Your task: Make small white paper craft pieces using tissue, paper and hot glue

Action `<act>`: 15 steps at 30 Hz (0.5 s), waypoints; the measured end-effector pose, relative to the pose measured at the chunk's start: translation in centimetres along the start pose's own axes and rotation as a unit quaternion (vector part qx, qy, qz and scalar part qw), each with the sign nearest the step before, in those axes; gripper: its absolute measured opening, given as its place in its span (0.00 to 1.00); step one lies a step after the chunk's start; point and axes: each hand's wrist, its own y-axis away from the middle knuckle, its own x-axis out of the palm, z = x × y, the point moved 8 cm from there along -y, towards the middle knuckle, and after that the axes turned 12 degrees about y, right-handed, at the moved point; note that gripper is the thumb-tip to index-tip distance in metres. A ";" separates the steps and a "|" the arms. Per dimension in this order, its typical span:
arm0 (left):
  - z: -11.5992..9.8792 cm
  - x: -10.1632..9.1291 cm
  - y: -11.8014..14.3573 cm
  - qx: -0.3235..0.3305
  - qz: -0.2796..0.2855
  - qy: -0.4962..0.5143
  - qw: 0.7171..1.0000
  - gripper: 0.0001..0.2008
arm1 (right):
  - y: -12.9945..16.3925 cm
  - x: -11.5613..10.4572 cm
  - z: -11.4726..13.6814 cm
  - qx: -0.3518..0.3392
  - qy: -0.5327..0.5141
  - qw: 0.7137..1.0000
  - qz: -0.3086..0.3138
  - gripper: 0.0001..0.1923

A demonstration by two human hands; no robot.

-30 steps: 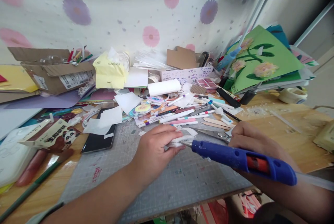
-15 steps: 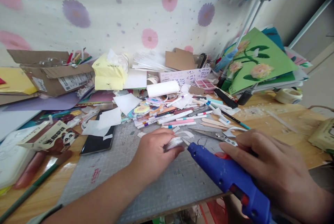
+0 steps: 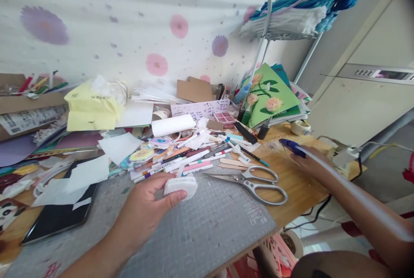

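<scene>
My left hand is closed on a small white, ridged block, pinched between thumb and fingers above the cutting mat. A thin white strip sticks up from the block's top edge. Over at the right side of the table, my right hand grips a blue glue gun, its nozzle pointing left and low over the wood. The hand covers most of the gun's body. Between the two hands lie silver scissors, their blades pointing left.
Behind the mat is a heap of markers, beside a white paper roll. At left, paper scraps lie on a black tablet. A tape roll and a green flower picture stand at back right. Cables hang off the right edge.
My right hand has carried the glue gun away from the white block to the table's right side. My left hand still holds the block. The view has turned right, and the scissors are uncovered.
</scene>
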 end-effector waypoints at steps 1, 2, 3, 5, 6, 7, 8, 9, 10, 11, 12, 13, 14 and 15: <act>-0.1 0.1 0.0 0.001 0.005 0.001 1.000 0.18 | -0.2 0.8 -0.4 -0.005 0.014 1.000 0.009 0.14; -0.2 0.2 0.1 0.003 0.012 0.002 1.000 0.17 | -0.2 1.4 -0.6 -0.012 0.026 0.999 0.015 0.15; -0.3 0.3 0.2 0.007 0.018 0.004 1.000 0.16 | -0.2 1.9 -0.7 -0.021 0.036 0.999 0.017 0.15; -0.7 0.4 0.3 0.018 0.026 0.012 0.999 0.15 | 0.0 2.2 -0.5 -0.041 0.043 0.998 0.012 0.15; -0.9 0.4 0.4 0.024 0.027 0.016 0.999 0.15 | 0.2 2.0 -0.3 -0.054 0.041 0.998 0.007 0.14; -1.1 0.4 0.4 0.031 0.027 0.017 0.999 0.14 | 0.4 1.7 0.0 -0.068 0.037 0.997 0.001 0.13; -1.2 0.3 0.4 0.038 0.024 0.015 0.999 0.14 | 0.6 1.2 0.2 -0.080 0.029 0.996 -0.006 0.13; -1.3 0.3 0.4 0.047 0.021 0.007 0.999 0.13 | 0.8 0.5 0.5 -0.090 0.019 0.996 -0.015 0.12; -1.4 0.3 0.5 0.056 0.018 -0.003 0.998 0.13 | 1.1 -0.4 0.9 -0.098 0.009 0.995 -0.025 0.13; -1.5 0.3 0.5 0.066 0.017 -0.013 0.998 0.12 | 1.3 -1.3 1.3 -0.105 -0.004 0.994 -0.036 0.14; -1.7 0.4 0.5 0.077 0.020 -0.020 0.997 0.12 | 1.5 -2.4 1.9 -0.109 -0.018 0.993 -0.048 0.16; -1.8 0.6 0.5 0.086 0.028 -0.025 0.996 0.11 | 1.9 -3.3 2.7 -0.115 -0.035 0.991 -0.058 0.18; -1.9 0.9 0.6 0.092 0.039 -0.026 0.995 0.10 | 2.2 -4.2 3.8 -0.124 -0.054 0.989 -0.063 0.19; -1.9 1.3 0.7 0.097 0.054 -0.025 0.994 0.10 | 2.7 -5.0 5.3 -0.137 -0.076 0.986 -0.061 0.20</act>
